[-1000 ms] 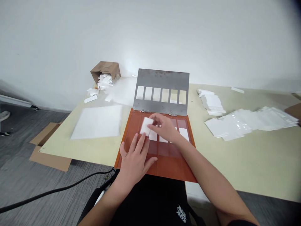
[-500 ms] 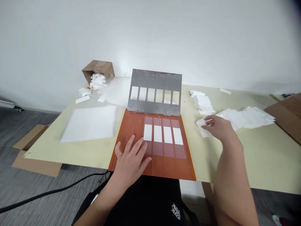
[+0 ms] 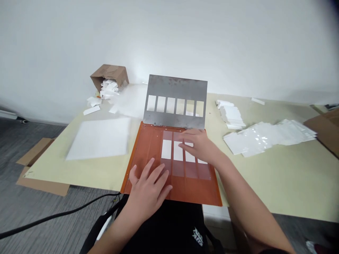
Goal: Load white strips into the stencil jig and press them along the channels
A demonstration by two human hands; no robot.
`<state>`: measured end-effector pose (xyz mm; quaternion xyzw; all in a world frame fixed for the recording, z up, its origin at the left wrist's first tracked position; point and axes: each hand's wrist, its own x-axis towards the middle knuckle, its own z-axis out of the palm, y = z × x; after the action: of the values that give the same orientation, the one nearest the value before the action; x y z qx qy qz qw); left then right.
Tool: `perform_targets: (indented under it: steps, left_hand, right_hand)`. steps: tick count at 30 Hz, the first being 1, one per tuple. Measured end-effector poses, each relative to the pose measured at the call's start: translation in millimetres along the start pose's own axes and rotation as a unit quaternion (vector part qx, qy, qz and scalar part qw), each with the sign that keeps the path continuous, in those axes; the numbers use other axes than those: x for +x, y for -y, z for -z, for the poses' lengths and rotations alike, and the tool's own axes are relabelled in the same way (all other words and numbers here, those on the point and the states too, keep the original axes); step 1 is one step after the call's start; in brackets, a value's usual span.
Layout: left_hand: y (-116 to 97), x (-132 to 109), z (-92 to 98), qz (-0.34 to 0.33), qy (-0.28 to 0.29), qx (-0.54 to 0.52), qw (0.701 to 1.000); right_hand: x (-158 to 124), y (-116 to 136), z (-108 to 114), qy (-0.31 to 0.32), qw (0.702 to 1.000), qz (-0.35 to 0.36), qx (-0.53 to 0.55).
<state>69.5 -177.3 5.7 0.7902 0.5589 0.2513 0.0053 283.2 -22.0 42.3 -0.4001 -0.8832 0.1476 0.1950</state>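
Note:
My left hand (image 3: 150, 185) lies with spread fingers on the near left part of an orange tray (image 3: 144, 141) and holds nothing. Several white cards (image 3: 166, 149) lie side by side in the tray's slots, each on a longer translucent strip (image 3: 178, 168). My right hand (image 3: 198, 144) hovers over the tray's right half, fingers bent and thumb close to them. Whatever they pinch is too faint to make out; this hand partly covers the right-hand cards. A grey metal lid (image 3: 176, 86) with a row of rectangular windows stands raised on hinges at the tray's far edge.
To the right lie fanned glossy white sleeves (image 3: 265, 135) and a stack of white cards (image 3: 231, 115). A translucent white sheet (image 3: 99, 138) lies left. Behind it, a cardboard box (image 3: 113, 72) spills white pieces. Another cardboard box (image 3: 324, 123) stands far right; a black cable (image 3: 66, 213) runs below.
My right hand has moved left from the edge of the glossy sleeves to above the tray's cards. My left hand stays on the tray. The view has shifted slightly.

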Motion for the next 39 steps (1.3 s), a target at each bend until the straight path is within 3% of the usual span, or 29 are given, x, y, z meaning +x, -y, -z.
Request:
perform_targets:
  steps: [4,12,39]
  left_hand:
    - [-2,-1,1.5,0.017,0.033,-0.004,0.999]
    - [-11,1,6.8,0.034,0.058,0.018,0.998]
    - [-13,-1,5.9,0.034,0.064,0.020,0.997]
  right_hand:
    - [11,12,-19,0.032,0.999,0.006,-0.030]
    - [7,12,-37,0.036,0.998,0.027,-0.035]
    - [1,19,-42,0.031,0.997,0.011,-0.070]
